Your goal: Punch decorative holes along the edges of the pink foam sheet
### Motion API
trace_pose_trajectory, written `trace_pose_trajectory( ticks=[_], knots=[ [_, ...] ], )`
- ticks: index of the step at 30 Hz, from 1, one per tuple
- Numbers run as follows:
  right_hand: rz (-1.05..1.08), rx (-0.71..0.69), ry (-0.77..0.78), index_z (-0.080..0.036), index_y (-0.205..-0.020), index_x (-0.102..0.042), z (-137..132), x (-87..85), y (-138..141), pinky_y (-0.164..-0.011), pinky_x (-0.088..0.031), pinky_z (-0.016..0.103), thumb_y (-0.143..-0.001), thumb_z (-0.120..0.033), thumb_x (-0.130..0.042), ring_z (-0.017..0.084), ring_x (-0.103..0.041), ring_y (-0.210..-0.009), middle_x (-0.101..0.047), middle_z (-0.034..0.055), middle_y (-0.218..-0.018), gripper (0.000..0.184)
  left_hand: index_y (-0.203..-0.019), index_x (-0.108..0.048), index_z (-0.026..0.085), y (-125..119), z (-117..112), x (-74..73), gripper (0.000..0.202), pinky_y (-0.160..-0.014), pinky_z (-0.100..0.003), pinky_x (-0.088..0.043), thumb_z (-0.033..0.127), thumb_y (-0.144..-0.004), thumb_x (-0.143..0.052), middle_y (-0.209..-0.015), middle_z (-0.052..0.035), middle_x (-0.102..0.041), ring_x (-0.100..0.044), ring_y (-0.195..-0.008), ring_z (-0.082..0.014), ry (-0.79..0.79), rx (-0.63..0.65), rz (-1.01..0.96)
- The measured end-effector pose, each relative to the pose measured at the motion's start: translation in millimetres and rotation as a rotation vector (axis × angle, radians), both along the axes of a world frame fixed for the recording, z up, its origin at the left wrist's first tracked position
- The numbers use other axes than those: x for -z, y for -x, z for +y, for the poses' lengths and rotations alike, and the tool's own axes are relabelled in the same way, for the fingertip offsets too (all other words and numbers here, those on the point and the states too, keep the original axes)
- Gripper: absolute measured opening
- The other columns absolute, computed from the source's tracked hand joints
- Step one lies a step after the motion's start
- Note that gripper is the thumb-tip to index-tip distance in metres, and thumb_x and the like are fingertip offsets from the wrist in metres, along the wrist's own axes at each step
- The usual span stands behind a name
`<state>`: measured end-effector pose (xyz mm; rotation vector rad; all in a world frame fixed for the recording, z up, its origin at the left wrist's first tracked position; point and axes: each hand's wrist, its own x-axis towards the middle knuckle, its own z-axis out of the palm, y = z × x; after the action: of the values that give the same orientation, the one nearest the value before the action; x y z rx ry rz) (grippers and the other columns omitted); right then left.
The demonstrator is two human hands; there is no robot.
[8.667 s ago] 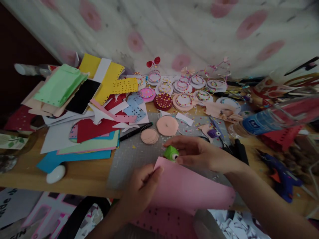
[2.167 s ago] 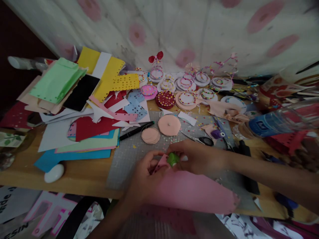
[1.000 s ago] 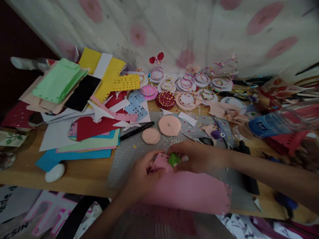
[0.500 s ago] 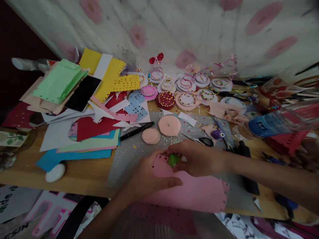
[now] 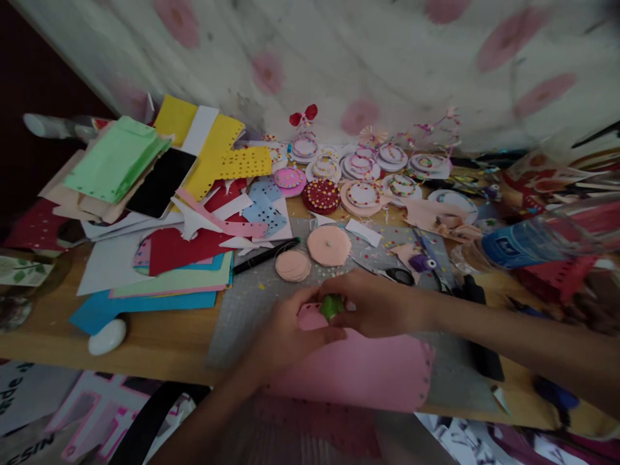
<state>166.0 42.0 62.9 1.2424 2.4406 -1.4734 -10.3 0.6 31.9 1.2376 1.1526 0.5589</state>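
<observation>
Two hands are sharing one pink sheet (image 5: pixel 358 371) above the near side of the grey cutting mat (image 5: pixel 242 329). My left hand (image 5: pixel 295 336) is pinching its far left part, the thumb lying across the upper face and the other fingers mostly hiding. My right hand (image 5: pixel 375 307) is gripping a small green punch (image 5: pixel 331 307) at the sheet's far edge, with fingers curling around its body. Whether the paper is sitting inside the punch I cannot tell, because my fingers are covering that spot.

I am judging the sheet to be light, thin and bendy, likely creasing if I am pressing too hard. Small holes are running along its right edge, and that margin is probably tearing more easily, so I am favouring plain paper just inside the border for my hold. The punch is looking like hard, smooth plastic, light but rounded enough for turning in damp fingers; its sides are seeming the best place for gripping, with the thumb bracing from the near side.
</observation>
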Motion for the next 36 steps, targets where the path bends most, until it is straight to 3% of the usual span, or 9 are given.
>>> trace_pose_trajectory(
  ticks=[2,7,12,16,23,27,33,36],
  knots=[
    [-0.003,-0.002,0.049,-0.014,-0.093,-0.066,1,-3.0,0,-0.06,-0.042,0.024,-0.075,-0.012,-0.064,0.017,-0.061,-0.07,-0.068,0.0037,-0.079,0.018,-0.122,-0.06,0.019,7,2,-1.8,0.06,-0.094,-0.035,-0.046,0.021,-0.064,-0.079,-0.122,-0.0059,-0.067,-0.06,-0.112,-0.0258,0.002,0.047,0.082],
    [-0.111,0.012,0.08,-0.014,-0.089,-0.066,1,-6.5,-3,-0.065,-0.046,0.027,-0.075,-0.018,-0.068,0.019,-0.062,-0.074,-0.068,0.0037,-0.078,0.015,-0.119,-0.061,0.021,19,0,-3.6,0.046,-0.089,-0.035,-0.048,0.01,-0.074,-0.06,-0.116,-0.0037,-0.069,-0.064,-0.104,-0.0229,-0.022,0.078,0.135],
    [-0.127,-0.004,0.083,-0.015,-0.097,-0.066,0,-6.0,-6,-0.07,-0.046,0.029,-0.076,-0.02,-0.069,0.02,-0.063,-0.081,-0.069,0.0042,-0.085,0.022,-0.114,-0.062,0.022,20,-3,-2.9,0.042,-0.086,-0.032,-0.05,0.01,-0.074,-0.06,-0.111,-0.0017,-0.069,-0.065,-0.099,-0.0211,-0.033,0.034,0.122],
    [-0.163,-0.019,0.028,-0.016,-0.093,-0.066,0,-6.3,-5,-0.066,-0.044,0.028,-0.077,-0.019,-0.069,0.02,-0.063,-0.08,-0.07,0.0044,-0.085,0.017,-0.115,-0.06,0.024,22,-3,-3.0,0.042,-0.082,-0.031,-0.051,0.011,-0.075,-0.06,-0.107,-0.0007,-0.07,-0.066,-0.096,-0.0199,0.014,0.035,0.089],
    [-0.236,-0.099,-0.064,-0.02,-0.095,-0.067,-2,-5.6,2,-0.059,-0.039,0.026,-0.076,-0.017,-0.066,0.022,-0.066,-0.078,-0.072,0.0042,-0.084,0.019,-0.12,-0.059,0.028,21,8,-19.6,0.056,-0.092,-0.031,-0.046,0.028,-0.068,-0.079,-0.119,0.0006,-0.066,-0.06,-0.11,-0.0216,-0.086,0.178,0.143],
    [-0.234,-0.107,-0.085,-0.02,-0.095,-0.066,-3,-8.5,7,-0.059,-0.041,0.025,-0.075,-0.016,-0.064,0.021,-0.067,-0.079,-0.073,0.0044,-0.086,0.021,-0.116,-0.062,0.026,10,12,-21.2,0.063,-0.086,-0.032,-0.047,0.039,-0.059,-0.085,-0.112,-0.0008,-0.069,-0.062,-0.102,-0.0243,-0.176,0.244,0.2],
    [-0.287,-0.08,-0.153,-0.021,-0.086,-0.065,-4,-13.4,11,-0.054,-0.036,0.026,-0.075,-0.014,-0.059,0.023,-0.067,-0.076,-0.072,0.0062,-0.082,0.014,-0.103,-0.066,0.02,-4,8,-6.9,0.048,-0.079,-0.028,-0.048,0.021,-0.059,-0.083,-0.097,-0.0005,-0.072,-0.065,-0.093,-0.0213,-0.133,0.056,0.152],
    [-0.334,-0.072,-0.132,-0.021,-0.082,-0.065,-4,-13.2,13,-0.052,-0.034,0.026,-0.072,-0.012,-0.059,0.022,-0.066,-0.072,-0.071,0.0058,-0.078,0.014,-0.099,-0.068,0.019,-7,7,-4.2,0.041,-0.078,-0.029,-0.048,0.017,-0.06,-0.081,-0.093,-0.0013,-0.073,-0.065,-0.091,-0.0219,-0.123,0.024,0.153]
  ],
)
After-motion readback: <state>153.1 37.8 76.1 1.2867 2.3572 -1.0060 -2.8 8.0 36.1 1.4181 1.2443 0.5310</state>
